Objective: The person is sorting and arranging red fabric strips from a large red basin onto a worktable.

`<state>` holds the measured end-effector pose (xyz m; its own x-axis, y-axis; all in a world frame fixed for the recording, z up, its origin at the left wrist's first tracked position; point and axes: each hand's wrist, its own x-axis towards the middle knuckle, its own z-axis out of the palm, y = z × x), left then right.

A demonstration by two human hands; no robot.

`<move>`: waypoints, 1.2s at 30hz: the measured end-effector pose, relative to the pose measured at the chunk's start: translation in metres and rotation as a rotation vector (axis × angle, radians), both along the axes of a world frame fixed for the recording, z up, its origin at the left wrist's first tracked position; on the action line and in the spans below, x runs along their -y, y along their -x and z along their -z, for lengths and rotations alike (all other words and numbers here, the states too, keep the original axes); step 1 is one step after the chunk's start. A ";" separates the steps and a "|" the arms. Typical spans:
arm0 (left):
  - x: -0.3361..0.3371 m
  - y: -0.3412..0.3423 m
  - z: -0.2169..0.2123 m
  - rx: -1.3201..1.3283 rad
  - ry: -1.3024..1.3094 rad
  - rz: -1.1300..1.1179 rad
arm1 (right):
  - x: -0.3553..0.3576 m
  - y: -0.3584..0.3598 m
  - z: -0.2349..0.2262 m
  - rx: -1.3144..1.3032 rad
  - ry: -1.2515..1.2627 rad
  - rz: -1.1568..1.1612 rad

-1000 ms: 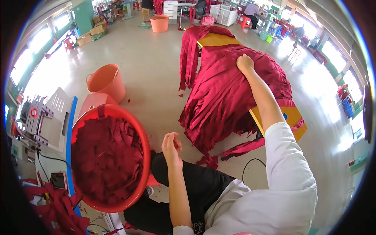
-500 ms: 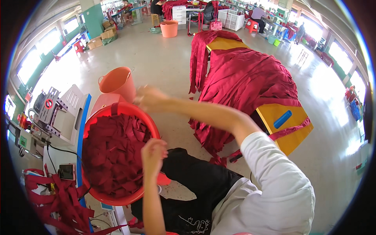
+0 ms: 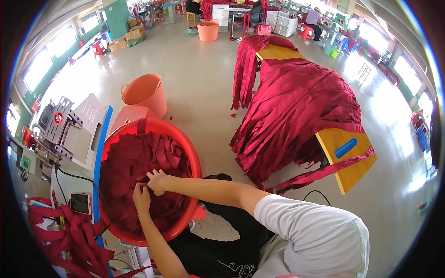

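Both hands have dropped into the red tub (image 3: 187,153) since half a second ago: right hand (image 3: 157,181) and left hand (image 3: 141,197) now pinch dark red fabric strips (image 3: 134,162), fingers closed on cloth.

The fingertips of both the left hand (image 3: 141,197) and the right hand (image 3: 157,181) were buried among the dark red fabric strips (image 3: 134,162), so neither grip could be judged, and cloth hid most of the yellow desk (image 3: 347,162).
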<state>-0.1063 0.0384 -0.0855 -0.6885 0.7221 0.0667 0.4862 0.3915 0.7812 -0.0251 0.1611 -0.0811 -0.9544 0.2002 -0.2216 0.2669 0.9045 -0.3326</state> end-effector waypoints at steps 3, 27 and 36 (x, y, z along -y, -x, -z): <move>0.001 0.010 0.009 -0.238 0.009 0.012 | -0.001 -0.004 0.024 -0.323 -0.093 0.055; 0.017 0.018 0.029 -0.081 0.080 -0.004 | -0.041 -0.023 -0.032 -1.047 0.491 0.492; -0.001 -0.007 -0.036 0.665 -0.575 -0.409 | -0.063 -0.017 -0.034 -1.290 1.195 0.809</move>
<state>-0.0998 0.0389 -0.0498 -0.9039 0.3969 -0.1594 -0.2134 -0.0955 0.9723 -0.0078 0.2243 -0.0471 -0.4020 0.9106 0.0957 -0.4329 -0.0969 -0.8962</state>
